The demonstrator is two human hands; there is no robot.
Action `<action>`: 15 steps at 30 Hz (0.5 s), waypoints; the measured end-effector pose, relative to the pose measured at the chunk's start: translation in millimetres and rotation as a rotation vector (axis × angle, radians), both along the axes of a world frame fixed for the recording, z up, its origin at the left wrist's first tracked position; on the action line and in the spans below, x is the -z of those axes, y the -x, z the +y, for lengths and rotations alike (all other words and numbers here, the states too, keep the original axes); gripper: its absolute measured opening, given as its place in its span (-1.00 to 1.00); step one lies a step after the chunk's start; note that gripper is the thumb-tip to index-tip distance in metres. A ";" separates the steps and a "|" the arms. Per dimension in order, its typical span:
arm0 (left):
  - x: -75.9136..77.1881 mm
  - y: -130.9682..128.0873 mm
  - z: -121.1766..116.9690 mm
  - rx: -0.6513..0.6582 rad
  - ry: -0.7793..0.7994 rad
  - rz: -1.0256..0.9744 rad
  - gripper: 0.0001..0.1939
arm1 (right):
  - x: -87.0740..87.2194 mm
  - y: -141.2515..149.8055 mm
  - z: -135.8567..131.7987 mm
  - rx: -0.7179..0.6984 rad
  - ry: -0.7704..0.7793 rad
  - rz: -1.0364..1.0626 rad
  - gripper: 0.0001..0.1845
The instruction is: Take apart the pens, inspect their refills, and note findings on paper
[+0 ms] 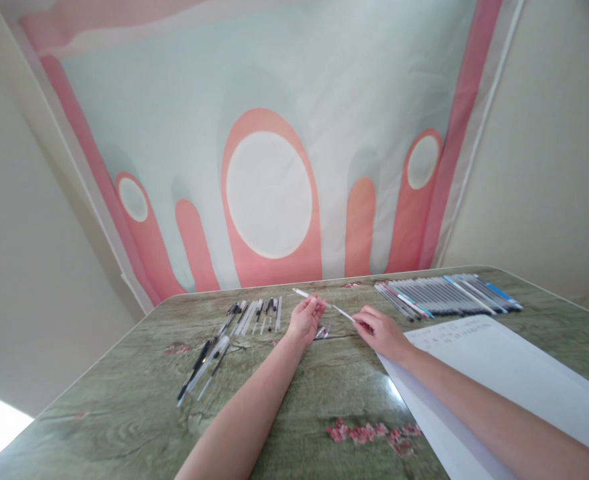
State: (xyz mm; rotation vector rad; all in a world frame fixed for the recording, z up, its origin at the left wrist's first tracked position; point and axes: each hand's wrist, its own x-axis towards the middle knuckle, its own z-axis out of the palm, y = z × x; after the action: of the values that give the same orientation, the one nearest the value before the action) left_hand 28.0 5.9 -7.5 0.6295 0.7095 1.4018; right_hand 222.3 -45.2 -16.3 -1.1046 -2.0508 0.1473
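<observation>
My left hand (306, 319) is closed around a slim white pen barrel (300, 293), whose far end sticks out past the fingers. Between my hands runs a thin pen refill (343, 312), in line with the barrel. The fingers of my right hand (380, 332) pinch its near end. Whether the refill's other end sits inside the barrel is hidden by my left fingers. Just below that hand, a small clear plastic piece (322, 331) lies on the table.
Pen parts (247, 317) lie on the left of the wood-patterned table (139, 393), with more pens and tubes (204, 367) nearer. A long row of pens (439, 295) lies back right. White paper with writing (494, 373) lies under my right forearm. A patterned sheet (269, 267) hangs behind.
</observation>
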 end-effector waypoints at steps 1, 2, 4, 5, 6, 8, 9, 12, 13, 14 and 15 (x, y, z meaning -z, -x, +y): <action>-0.2 0.2 0.1 -0.004 0.003 -0.011 -0.93 | 0.3 -0.1 0.2 0.002 0.003 -0.005 -0.78; -0.5 0.3 0.1 -0.005 0.005 -0.021 -0.93 | 0.5 -0.1 0.4 0.004 0.008 -0.011 -0.78; -1.6 0.0 -0.7 -0.003 0.004 -0.033 -0.92 | 1.0 -0.1 0.9 0.007 0.017 -0.023 -0.78; -2.3 -0.4 -1.4 0.003 0.001 -0.033 -0.92 | 1.3 -0.2 1.3 0.007 0.018 -0.027 -0.77; -3.0 -0.9 -2.2 0.011 -0.004 -0.028 -0.92 | 1.6 -0.2 1.6 0.006 0.020 -0.030 -0.77; -4.2 -2.5 -4.3 0.033 -0.016 0.000 -0.92 | 2.4 -0.4 2.3 0.002 0.023 -0.035 -0.77; -4.6 -3.4 -5.4 0.042 -0.023 0.017 -0.92 | 2.8 -0.5 2.5 0.001 0.025 -0.037 -0.77; -5.1 -6.8 -9.2 0.068 -0.051 0.069 -0.90 | 3.6 -0.8 2.7 0.002 0.028 -0.036 -0.76; -5.2 -8.1 -10.6 0.077 -0.061 0.083 -0.89 | 3.5 -1.0 2.6 0.003 0.027 -0.032 -0.76; -5.3 -9.4 -11.9 0.090 -0.070 0.095 -0.87 | 3.1 -1.1 2.5 0.004 0.025 -0.026 -0.75; -5.4 -10.8 -13.3 0.104 -0.077 0.106 -0.86 | 2.5 -1.2 2.4 0.003 0.022 -0.018 -0.75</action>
State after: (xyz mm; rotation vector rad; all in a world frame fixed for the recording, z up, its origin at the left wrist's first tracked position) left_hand 38.8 -7.4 -2.1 0.7952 0.6985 1.3120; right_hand 223.5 -42.8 -18.7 -1.1261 -2.0683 0.1593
